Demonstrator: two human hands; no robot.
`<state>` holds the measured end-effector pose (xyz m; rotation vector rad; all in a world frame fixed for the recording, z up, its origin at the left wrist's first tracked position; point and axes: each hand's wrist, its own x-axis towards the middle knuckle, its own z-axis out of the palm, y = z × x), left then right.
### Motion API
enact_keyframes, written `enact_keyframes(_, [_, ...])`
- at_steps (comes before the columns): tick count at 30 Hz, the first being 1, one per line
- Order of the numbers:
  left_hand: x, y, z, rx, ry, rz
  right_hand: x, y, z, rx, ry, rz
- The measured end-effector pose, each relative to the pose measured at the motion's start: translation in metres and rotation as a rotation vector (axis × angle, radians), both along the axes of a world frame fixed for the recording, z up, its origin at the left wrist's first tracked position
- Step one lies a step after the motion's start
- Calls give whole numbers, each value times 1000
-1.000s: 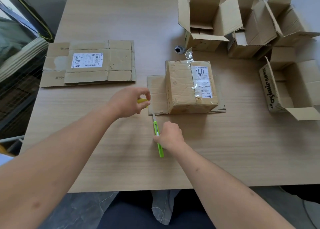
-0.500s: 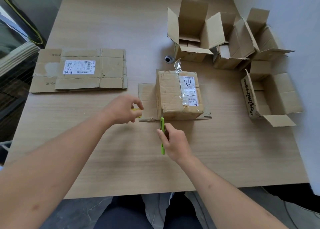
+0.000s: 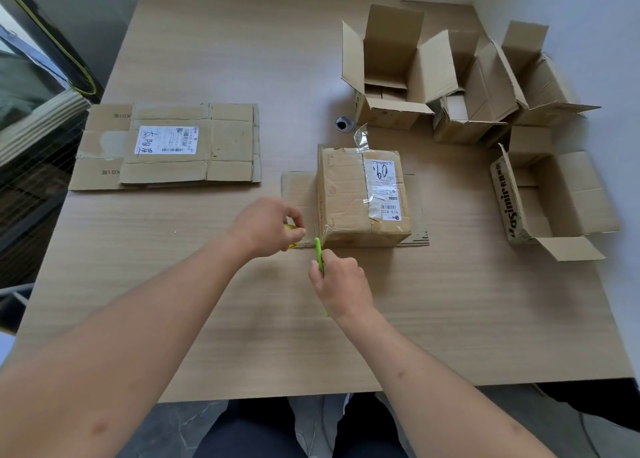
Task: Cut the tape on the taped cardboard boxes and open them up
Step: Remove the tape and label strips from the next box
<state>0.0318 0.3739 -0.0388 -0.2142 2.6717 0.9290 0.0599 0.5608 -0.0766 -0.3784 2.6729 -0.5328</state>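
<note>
A taped cardboard box [image 3: 360,194] with a white label stands shut on a flat cardboard sheet [image 3: 298,191] in the middle of the table. My right hand [image 3: 341,286] grips a green utility knife [image 3: 319,252], its tip at the box's near left corner. My left hand [image 3: 268,225] is just left of that corner, its curled fingers pinching a small yellow item [image 3: 290,227] that is mostly hidden. A loose strip of clear tape [image 3: 362,135] sticks up from the box's far edge.
Several opened boxes [image 3: 391,77] stand at the back right, one more [image 3: 550,198] along the right edge. A flattened box [image 3: 169,146] with a label lies at the left. A small round hole [image 3: 345,124] is set in the wooden table [image 3: 242,319].
My right hand has slid the knife forward until its tip reaches the box's near left corner. My left hand stayed beside the box. The camera view shifted.
</note>
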Motion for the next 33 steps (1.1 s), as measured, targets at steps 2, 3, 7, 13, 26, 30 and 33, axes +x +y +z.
enact_keyframes(2, [0,8,3,60,-20,-43,-2,-4,1,46,-25,14])
enact_keyframes(3, [0,13,5,94,-26,-74,-4,-7,1,59,-36,12])
enact_keyframes(7, [3,14,3,156,15,-87,-9,-14,1,103,-59,-4])
enact_keyframes(13, [9,14,16,411,68,-58,-6,-1,-9,154,-67,9])
enact_keyframes(26, [12,-25,1,274,175,126,1,2,-26,144,-129,201])
enact_keyframes(30, [14,-27,-2,267,175,121,3,2,-32,136,-177,194])
enact_keyframes(33, [14,-27,-3,272,176,126,6,2,-34,129,-178,178])
